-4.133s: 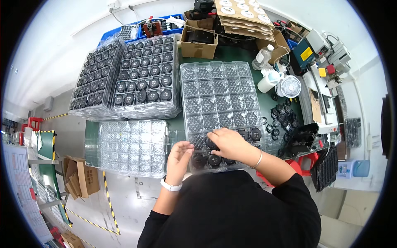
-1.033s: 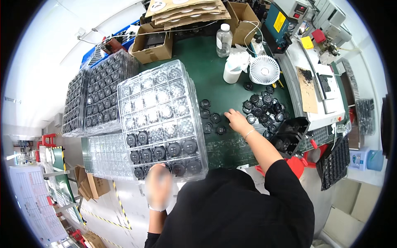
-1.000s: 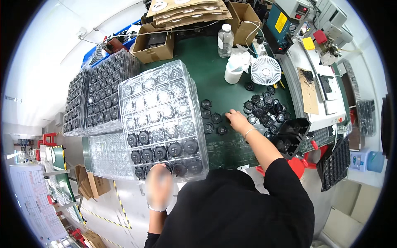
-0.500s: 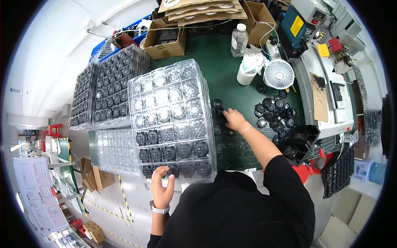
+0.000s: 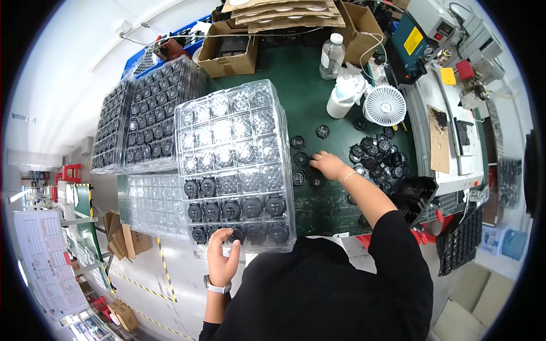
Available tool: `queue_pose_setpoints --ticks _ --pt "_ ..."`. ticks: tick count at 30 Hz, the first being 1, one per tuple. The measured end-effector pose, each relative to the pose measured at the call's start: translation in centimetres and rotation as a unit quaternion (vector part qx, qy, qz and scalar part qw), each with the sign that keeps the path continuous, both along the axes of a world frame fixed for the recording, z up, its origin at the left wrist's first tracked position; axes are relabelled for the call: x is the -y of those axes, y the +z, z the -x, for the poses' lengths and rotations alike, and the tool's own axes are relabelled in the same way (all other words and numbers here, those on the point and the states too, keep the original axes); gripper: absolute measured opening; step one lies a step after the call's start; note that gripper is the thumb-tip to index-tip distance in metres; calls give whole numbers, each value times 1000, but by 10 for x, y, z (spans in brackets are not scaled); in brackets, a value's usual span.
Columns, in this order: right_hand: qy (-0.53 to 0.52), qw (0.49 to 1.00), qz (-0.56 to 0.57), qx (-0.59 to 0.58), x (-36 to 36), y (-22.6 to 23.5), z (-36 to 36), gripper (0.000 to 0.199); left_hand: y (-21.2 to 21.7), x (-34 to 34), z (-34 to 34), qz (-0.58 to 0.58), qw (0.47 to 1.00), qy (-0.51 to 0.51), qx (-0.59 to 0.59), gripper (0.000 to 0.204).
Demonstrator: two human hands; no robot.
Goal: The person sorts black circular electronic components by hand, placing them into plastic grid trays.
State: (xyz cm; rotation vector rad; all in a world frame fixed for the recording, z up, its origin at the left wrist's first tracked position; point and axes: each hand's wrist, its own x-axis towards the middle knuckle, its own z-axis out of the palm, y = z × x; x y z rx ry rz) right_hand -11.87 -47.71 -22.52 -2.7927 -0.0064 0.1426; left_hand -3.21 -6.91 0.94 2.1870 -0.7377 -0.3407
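Observation:
My left hand (image 5: 223, 261) is at the near edge of a clear plastic tray (image 5: 244, 186), its thumb and index finger apart beside a round black watch case. More such watch cases (image 5: 252, 207) fill the tray's near rows; the upper pockets show glare and no black parts. My right hand (image 5: 330, 166) is low over the green table, fingertips next to a loose watch case (image 5: 301, 159); they seem to hold nothing. Other single watch cases lie around it, one (image 5: 323, 132) farther away. A heap of watch cases (image 5: 375, 159) lies to the right of that hand.
Stacked filled trays (image 5: 151, 113) stand at the left, with a clear tray (image 5: 156, 199) below them. Behind are a cardboard box (image 5: 227, 59), a clear bottle (image 5: 332, 57), a white container (image 5: 339, 105) and a small fan (image 5: 384, 105). A black bin (image 5: 414, 196) is at right.
My right hand has drawn back slightly right and toward me, uncovering a watch case at its fingertips. Another watch case now lies alone beyond it. My left hand stays on the tray edge.

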Motion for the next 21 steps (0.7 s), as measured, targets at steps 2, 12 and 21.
queue_pose_setpoints --ticks 2,12,21 --pt "-26 998 15 -51 2 0 -3 38 1 -1 1 1 1000 5 1 28" --pt "-463 883 -81 0 65 11 -77 48 -1 -12 7 -18 998 50 -11 27" --pt "-447 894 -26 -14 57 -12 -85 41 1 -19 5 -19 999 41 4 27"
